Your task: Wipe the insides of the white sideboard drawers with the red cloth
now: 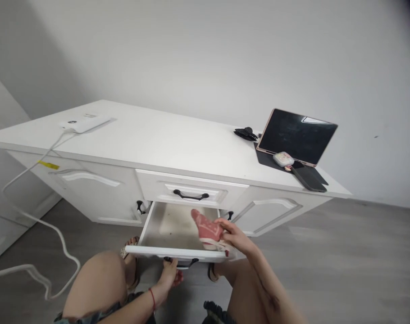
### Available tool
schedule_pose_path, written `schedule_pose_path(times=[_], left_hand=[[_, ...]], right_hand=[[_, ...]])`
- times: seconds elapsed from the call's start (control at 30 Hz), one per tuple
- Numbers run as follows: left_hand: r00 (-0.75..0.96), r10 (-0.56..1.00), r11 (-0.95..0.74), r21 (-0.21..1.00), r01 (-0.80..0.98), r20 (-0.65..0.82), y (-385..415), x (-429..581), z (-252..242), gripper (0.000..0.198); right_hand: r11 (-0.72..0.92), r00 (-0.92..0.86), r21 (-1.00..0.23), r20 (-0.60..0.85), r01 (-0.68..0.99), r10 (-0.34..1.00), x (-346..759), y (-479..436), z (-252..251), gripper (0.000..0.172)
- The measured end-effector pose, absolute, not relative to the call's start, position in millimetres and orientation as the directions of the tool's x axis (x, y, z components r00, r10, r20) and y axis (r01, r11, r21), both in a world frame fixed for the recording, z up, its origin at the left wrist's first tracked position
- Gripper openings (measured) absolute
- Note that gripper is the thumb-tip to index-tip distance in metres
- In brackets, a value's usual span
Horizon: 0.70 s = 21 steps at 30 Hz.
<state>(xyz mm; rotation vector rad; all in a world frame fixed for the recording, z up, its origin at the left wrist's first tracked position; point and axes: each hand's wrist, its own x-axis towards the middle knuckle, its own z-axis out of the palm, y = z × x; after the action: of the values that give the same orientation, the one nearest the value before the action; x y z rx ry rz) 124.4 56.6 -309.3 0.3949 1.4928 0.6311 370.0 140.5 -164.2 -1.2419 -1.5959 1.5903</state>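
My right hand (232, 235) pinches a pink-and-white patterned sock (207, 226) over the right side of an open drawer (173, 252). The sock's toe points up and to the left, and its paler end hangs near the drawer's front. My left hand (169, 275), with a red string bracelet on the wrist, is closed at the drawer's black handle (186, 264). The thumb is on the handle and the fingers curl underneath, partly hidden. The drawer's pale inside shows a few small dark specks.
Above is a shut drawer with a black handle (190, 195). On the white cabinet top (164, 135) stand a propped tablet (296, 137), a phone (308, 176), a small case (283, 159), a black hair clip (246, 133) and a white power strip (85, 123). Its cord (61, 238) trails left.
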Motion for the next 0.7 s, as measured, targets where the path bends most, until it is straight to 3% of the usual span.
schedule_pose_path(times=[0.17, 0.3, 0.47, 0.57, 0.7], left_hand=[[0.035, 0.526, 0.846, 0.519, -0.124, -0.85, 73, 106, -284, 0.029], [0.097, 0.557, 0.815, 0.52, -0.256, -0.825, 86, 102, -276, 0.023], [0.043, 0.672, 0.652, 0.563, -0.507, -0.739, 88, 108, -277, 0.002], [-0.034, 0.707, 0.522, 0.554, -0.648, -0.706, 87, 110, -278, 0.009], [-0.059, 0.703, 0.417, 0.477, -0.774, -0.709, 88, 109, -282, 0.023]], right_hand=[[-0.003, -0.021, -0.894, -0.014, 0.448, 1.0, 375, 72, -177, 0.047], [-0.063, 0.162, -0.781, 0.049, 0.622, 0.986, 338, 53, -218, 0.053], [-0.107, 0.19, -0.719, 0.036, 0.687, 0.981, 300, 60, -234, 0.055], [-0.06, 0.166, -0.718, 0.078, 0.693, 0.983, 285, 65, -238, 0.054], [0.152, 0.002, -0.704, 0.214, 0.694, 0.977, 254, 71, -253, 0.053]])
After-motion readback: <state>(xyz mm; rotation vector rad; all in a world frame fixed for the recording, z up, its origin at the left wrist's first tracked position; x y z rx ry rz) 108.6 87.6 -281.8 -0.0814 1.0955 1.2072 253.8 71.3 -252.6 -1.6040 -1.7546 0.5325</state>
